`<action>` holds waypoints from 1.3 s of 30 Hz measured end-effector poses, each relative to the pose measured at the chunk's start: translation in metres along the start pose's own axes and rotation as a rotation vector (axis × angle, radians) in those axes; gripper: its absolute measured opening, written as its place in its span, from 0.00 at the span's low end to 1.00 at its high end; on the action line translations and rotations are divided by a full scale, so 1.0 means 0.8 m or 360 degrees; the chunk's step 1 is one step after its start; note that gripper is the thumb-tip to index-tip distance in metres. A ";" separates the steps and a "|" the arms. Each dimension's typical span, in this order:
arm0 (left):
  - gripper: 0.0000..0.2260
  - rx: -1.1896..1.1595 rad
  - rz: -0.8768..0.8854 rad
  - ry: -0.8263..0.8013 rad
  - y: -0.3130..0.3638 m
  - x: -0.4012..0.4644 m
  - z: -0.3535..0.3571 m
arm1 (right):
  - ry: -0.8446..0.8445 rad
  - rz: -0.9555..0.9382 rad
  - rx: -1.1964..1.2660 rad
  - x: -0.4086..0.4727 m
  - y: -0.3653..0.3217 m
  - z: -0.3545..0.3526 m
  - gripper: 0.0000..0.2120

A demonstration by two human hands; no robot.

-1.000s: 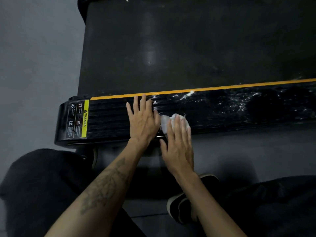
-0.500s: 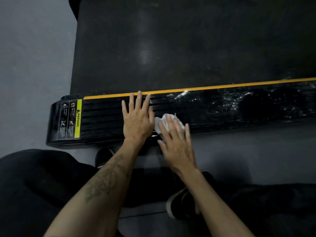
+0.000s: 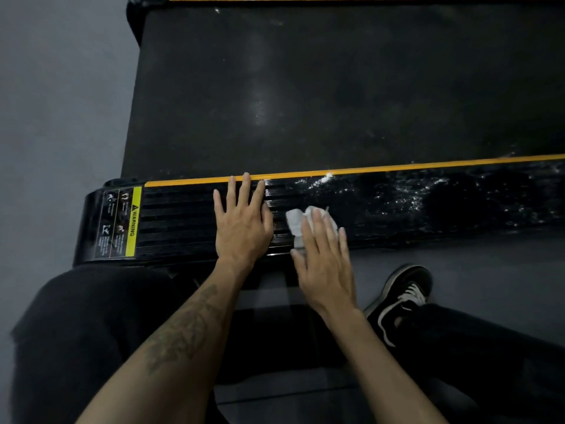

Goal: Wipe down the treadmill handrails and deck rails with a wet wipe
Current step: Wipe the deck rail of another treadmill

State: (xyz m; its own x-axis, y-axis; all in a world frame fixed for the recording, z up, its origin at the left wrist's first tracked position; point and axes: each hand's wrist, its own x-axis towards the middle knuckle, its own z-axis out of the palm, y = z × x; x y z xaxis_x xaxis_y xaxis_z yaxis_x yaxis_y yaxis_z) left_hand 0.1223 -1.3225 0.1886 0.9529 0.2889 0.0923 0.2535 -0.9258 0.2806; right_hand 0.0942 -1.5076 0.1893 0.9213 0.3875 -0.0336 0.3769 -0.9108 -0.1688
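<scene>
At mid-frame the left hand [image 3: 241, 223] lay flat, fingers spread, on the ribbed deck rail [image 3: 397, 209]. Just beside it the right hand [image 3: 325, 258] pressed straight fingers on the crumpled wet wipe [image 3: 295, 220], mostly hiding it. The rail ran off the right edge.

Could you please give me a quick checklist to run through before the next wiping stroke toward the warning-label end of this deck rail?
1. White crumpled wet wipe under the right hand, fingers flat on it: ok.
2. Wipe in contact with the black ribbed deck rail: ok.
3. Path toward the yellow-and-black warning label: not ok, the left hand lies flat on the rail in the way.
4. Stretch right of the wipe glistens wet: ok.
5. Stretch between the left hand and the label looks dry, not yet wiped: not ok.
6. Wipe still moist enough: cannot tell.
</scene>
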 end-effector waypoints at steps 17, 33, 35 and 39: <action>0.23 -0.0025 0.0007 0.0015 0.000 0.001 -0.003 | -0.0005 0.0041 0.0065 0.023 -0.027 0.001 0.30; 0.24 -0.0007 0.0020 0.0014 -0.001 0.002 -0.001 | -0.0061 -0.0058 0.0086 0.035 0.011 -0.015 0.28; 0.25 -0.0001 0.0010 0.0010 -0.002 0.002 0.000 | -0.0007 0.0205 0.0097 0.037 0.010 -0.018 0.29; 0.26 -0.0008 0.0017 0.0015 -0.002 0.002 0.001 | -0.0072 0.0153 0.0085 0.043 -0.023 -0.011 0.30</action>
State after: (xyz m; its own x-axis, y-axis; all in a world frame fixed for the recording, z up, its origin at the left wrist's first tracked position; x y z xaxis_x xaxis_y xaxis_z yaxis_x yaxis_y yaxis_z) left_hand 0.1238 -1.3209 0.1874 0.9540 0.2811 0.1042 0.2423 -0.9276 0.2844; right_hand 0.1196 -1.4789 0.1998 0.9472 0.3060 -0.0962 0.2804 -0.9355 -0.2149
